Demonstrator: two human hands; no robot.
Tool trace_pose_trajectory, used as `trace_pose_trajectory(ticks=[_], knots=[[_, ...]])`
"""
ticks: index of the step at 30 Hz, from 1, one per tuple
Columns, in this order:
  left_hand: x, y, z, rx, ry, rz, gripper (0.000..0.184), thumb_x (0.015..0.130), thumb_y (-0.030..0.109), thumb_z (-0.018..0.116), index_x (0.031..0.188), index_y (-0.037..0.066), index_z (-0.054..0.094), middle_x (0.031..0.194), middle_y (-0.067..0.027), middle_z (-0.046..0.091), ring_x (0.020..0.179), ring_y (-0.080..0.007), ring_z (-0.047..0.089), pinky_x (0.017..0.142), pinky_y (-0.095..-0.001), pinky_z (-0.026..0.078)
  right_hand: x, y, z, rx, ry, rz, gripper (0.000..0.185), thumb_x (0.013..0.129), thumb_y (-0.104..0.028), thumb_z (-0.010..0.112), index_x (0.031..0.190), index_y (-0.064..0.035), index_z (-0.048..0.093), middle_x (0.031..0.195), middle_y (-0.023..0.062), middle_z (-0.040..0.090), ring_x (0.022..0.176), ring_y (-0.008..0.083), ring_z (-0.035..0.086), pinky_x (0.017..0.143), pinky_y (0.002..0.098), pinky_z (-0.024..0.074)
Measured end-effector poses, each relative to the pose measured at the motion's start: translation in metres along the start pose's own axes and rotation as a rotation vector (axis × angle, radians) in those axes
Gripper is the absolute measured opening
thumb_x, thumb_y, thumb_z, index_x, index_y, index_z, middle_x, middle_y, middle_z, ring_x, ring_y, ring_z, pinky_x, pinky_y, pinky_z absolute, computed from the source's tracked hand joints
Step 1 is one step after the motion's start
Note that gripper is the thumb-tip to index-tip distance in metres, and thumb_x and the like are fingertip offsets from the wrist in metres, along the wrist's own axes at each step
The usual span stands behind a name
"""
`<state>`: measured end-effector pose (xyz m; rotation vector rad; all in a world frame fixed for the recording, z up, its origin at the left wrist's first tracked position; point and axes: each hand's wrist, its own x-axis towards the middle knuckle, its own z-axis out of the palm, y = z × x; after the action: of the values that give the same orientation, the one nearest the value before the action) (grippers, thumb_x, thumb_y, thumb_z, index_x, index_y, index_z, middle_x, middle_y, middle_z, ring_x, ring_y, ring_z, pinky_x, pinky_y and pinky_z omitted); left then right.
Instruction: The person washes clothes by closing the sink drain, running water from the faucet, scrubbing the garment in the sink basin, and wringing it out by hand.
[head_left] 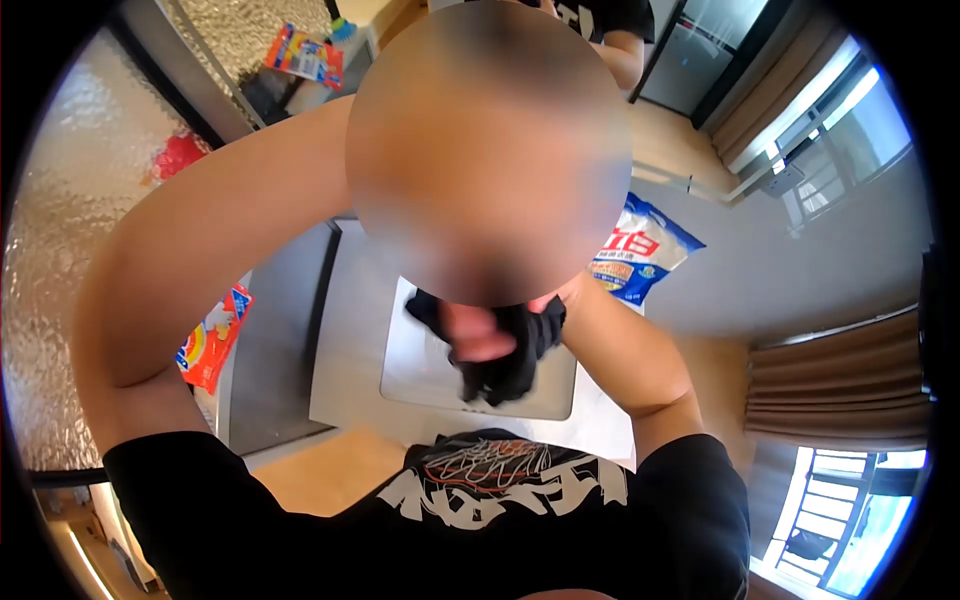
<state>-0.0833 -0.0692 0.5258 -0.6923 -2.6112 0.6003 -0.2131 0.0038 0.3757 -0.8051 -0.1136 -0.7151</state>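
A bunched black cloth [505,365] hangs over the rectangular sink [420,370], pressed between my two hands. My left hand [480,335] is smeared by motion, with its closed fingers against the front of the cloth. Only a small part of my right hand [556,299] shows at the cloth's upper right edge, closed on it. A round blurred patch covers both wrists' surroundings and hides much of the hands. Both forearms come in from the sides, bent at the elbows.
Right of the sink lies a blue and white bag [640,250]. An orange packet [215,340] is at the left, and another [305,57] is at the upper left. Part of a person in a black shirt [620,20] shows at the top. Brown curtains [840,385] hang at the right.
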Motion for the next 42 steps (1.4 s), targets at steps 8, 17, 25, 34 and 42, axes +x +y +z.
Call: trace_pose_trajectory(ticks=[8, 17, 25, 34, 42], knots=[[-0.006, 0.03, -0.011, 0.077, -0.377, -0.469, 0.016, 0.067, 0.013, 0.069, 0.079, 0.008, 0.059, 0.079, -0.0117, 0.062, 0.069, -0.0304, 0.064, 0.054, -0.0398, 0.049, -0.008, -0.046, 0.06, -1.061, 0.531, 0.252, 0.026, 0.074, -0.016, 0.077, 0.083, -0.0023, 0.056, 0.07, 0.0081, 0.059, 0.058, 0.0212, 0.057, 0.057, 0.0339, 0.0451], [-0.004, 0.095, 0.013, -0.583, -0.264, -1.18, 0.018, 0.074, 0.008, 0.069, 0.087, -0.001, 0.062, 0.079, -0.018, 0.067, 0.076, -0.0383, 0.064, 0.068, -0.0431, 0.05, -0.015, -0.028, 0.079, -2.08, 0.692, 0.301, 0.026, 0.073, -0.023, 0.071, 0.097, -0.0132, 0.071, 0.085, 0.0141, 0.07, 0.083, 0.037, 0.067, 0.077, 0.046, 0.0549], [-0.009, 0.13, 0.047, -1.428, -0.175, -1.786, 0.025, 0.08, 0.008, 0.072, 0.103, 0.002, 0.065, 0.066, -0.0001, 0.052, 0.051, -0.0102, 0.044, 0.048, -0.0287, 0.037, -0.02, -0.011, 0.026, -2.453, 0.435, 0.161, 0.023, 0.068, -0.022, 0.073, 0.09, -0.0183, 0.069, 0.078, 0.0032, 0.068, 0.074, 0.029, 0.068, 0.061, 0.0421, 0.0531], [-0.037, 0.174, 0.108, -2.206, 0.407, -1.668, 0.023, 0.083, 0.01, 0.068, 0.082, 0.014, 0.045, 0.059, 0.0047, 0.038, 0.044, -0.006, 0.03, 0.041, -0.0242, 0.021, -0.022, 0.012, -0.03, -2.483, 0.199, -0.386, 0.015, 0.066, -0.02, 0.066, 0.068, -0.0124, 0.053, 0.062, 0.0046, 0.056, 0.053, 0.0264, 0.058, 0.05, 0.0378, 0.0468], [-0.057, 0.189, 0.151, -2.543, 0.449, -1.604, 0.02, 0.085, 0.01, 0.061, 0.087, 0.019, 0.044, 0.064, 0.007, 0.039, 0.046, -0.0048, 0.029, 0.042, -0.0224, 0.02, -0.028, 0.026, -0.072, -2.434, 0.141, -0.521, 0.014, 0.067, -0.022, 0.065, 0.067, -0.0132, 0.054, 0.06, 0.0036, 0.055, 0.054, 0.0258, 0.059, 0.049, 0.0389, 0.0475]])
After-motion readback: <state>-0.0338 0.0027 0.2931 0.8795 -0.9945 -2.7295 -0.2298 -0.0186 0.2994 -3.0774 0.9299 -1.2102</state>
